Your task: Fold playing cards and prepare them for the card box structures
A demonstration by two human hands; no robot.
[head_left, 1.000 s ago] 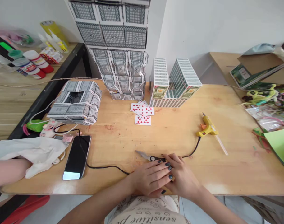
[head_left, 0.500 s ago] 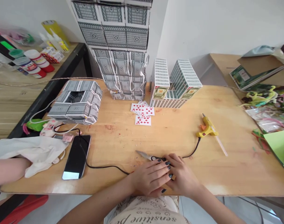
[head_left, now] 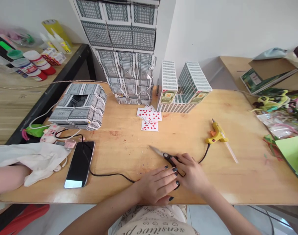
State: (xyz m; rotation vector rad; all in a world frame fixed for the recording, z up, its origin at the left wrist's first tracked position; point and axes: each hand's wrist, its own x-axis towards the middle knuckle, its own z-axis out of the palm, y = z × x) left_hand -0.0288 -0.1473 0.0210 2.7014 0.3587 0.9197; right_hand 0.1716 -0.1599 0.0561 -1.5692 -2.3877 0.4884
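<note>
Under the right hand [head_left: 191,171] lie black-handled scissors [head_left: 167,156], blades pointing away, likely for safety; clasped or merely covered, can't tell. Left hand [head_left: 155,185] alongside, flat, loose; hot-glue gun [head_left: 217,134] beyond, rightward.

Loose cards [head_left: 149,116]: spread on table [head_left: 114,148].
Card tower [head_left: 129,63]: stood behind cards, slightly left.
Card box [head_left: 84,114]: set left of cards.
Phone [head_left: 80,163]: laid before cards, left.
Scissors [head_left: 166,156]: placed before cards, slightly right.
Glue gun [head_left: 216,135]: laid right of cards.
</note>
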